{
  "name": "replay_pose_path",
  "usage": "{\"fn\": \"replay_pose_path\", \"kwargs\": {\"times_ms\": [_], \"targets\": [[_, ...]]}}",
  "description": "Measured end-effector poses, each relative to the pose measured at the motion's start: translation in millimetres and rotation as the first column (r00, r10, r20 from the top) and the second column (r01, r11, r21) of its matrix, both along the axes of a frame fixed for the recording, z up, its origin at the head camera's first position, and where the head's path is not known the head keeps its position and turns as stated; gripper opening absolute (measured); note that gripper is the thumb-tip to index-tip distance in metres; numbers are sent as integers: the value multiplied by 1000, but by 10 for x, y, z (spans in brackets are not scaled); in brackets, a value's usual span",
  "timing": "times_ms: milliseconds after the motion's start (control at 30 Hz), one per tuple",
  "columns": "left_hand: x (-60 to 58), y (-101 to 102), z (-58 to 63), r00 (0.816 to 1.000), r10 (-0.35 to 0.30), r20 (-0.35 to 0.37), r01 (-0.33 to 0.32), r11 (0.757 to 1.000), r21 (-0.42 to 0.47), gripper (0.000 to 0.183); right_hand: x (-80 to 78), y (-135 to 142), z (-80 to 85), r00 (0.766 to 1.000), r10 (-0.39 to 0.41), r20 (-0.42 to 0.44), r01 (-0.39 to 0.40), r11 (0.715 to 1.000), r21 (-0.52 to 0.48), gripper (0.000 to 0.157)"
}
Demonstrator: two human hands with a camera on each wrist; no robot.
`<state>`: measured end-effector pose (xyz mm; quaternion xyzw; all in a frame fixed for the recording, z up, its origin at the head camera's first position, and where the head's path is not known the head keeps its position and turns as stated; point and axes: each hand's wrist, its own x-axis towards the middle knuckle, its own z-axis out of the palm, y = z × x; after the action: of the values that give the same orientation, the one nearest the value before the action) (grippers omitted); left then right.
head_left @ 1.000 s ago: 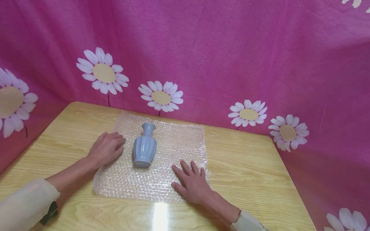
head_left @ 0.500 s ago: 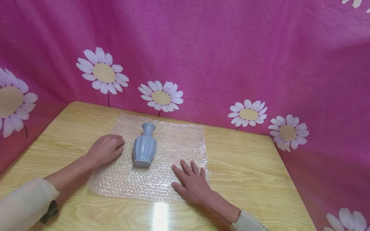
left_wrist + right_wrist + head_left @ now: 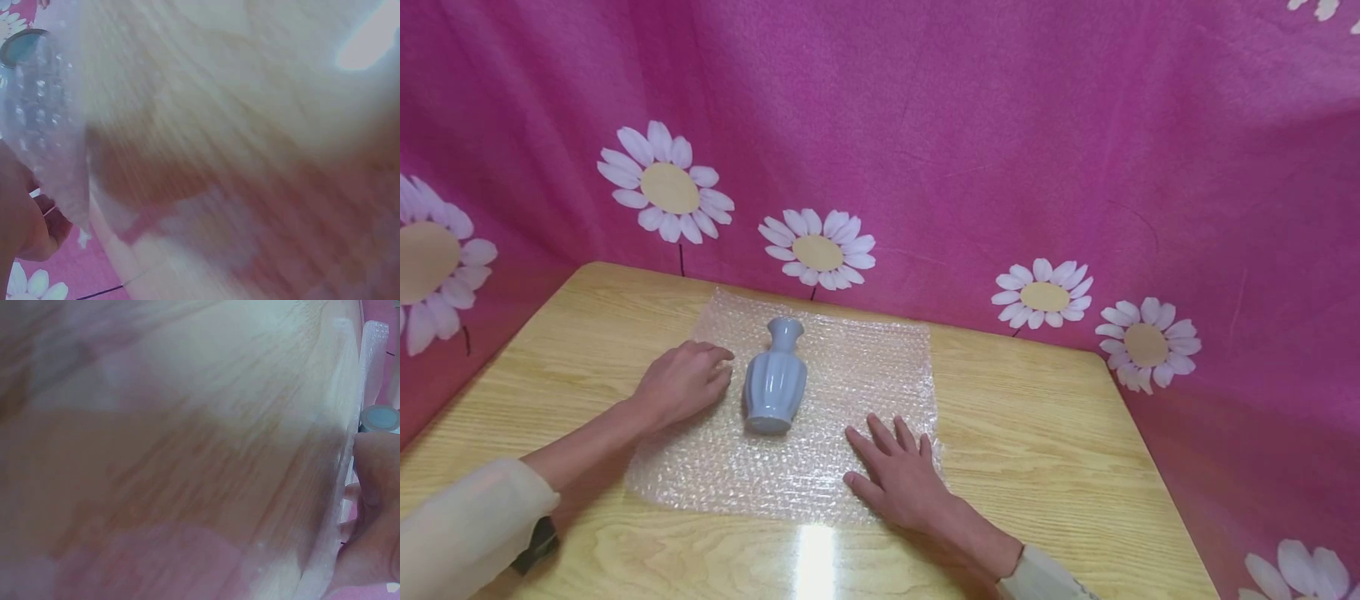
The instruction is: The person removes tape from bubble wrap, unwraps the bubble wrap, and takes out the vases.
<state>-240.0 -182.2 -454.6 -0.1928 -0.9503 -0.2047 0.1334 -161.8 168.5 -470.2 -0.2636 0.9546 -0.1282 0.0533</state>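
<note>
A glossy pale blue-grey vase [image 3: 777, 379] lies on its side on a sheet of bubble wrap [image 3: 865, 358], its neck toward the back and its base toward me. Left of the vase, my left hand [image 3: 683, 385] hovers over or touches the sheet's left part, fingers loosely bent, a small gap from the vase. Whether these fingertips touch the wrap is unclear. My right hand [image 3: 901, 483] rests flat with spread fingers on the sheet's front right corner. In the left wrist view the vase base [image 3: 24, 49] shows past the wrap; the right wrist view shows it [image 3: 381, 417] too.
The wooden table [image 3: 1022, 433] extends on both sides of the sheet and in front of it. A pink cloth with daisies [image 3: 925, 167] hangs close along the back and sides. Light glares on the front of the table [image 3: 816, 558].
My left hand's fingers have bent, and the hand has shifted slightly right toward the vase. The wrap's front left corner has spread a little leftward. My right hand and the vase stay put.
</note>
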Motion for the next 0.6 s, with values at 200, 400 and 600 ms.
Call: {"fn": "replay_pose_path", "kwargs": {"times_ms": [200,400,600], "targets": [[9,97,97,987,15,158,-36,991,131,40,-8,0,-3,1000,7,-9,-7,1000,2,62],[-18,201,123,961,-30,273,-67,939,338,43,-14,4,-7,1000,10,-21,-10,1000,4,62],[-21,288,172,925,-55,376,-127,888,441,51,-13,7,-7,1000,8,-12,-8,1000,-2,62]]}}
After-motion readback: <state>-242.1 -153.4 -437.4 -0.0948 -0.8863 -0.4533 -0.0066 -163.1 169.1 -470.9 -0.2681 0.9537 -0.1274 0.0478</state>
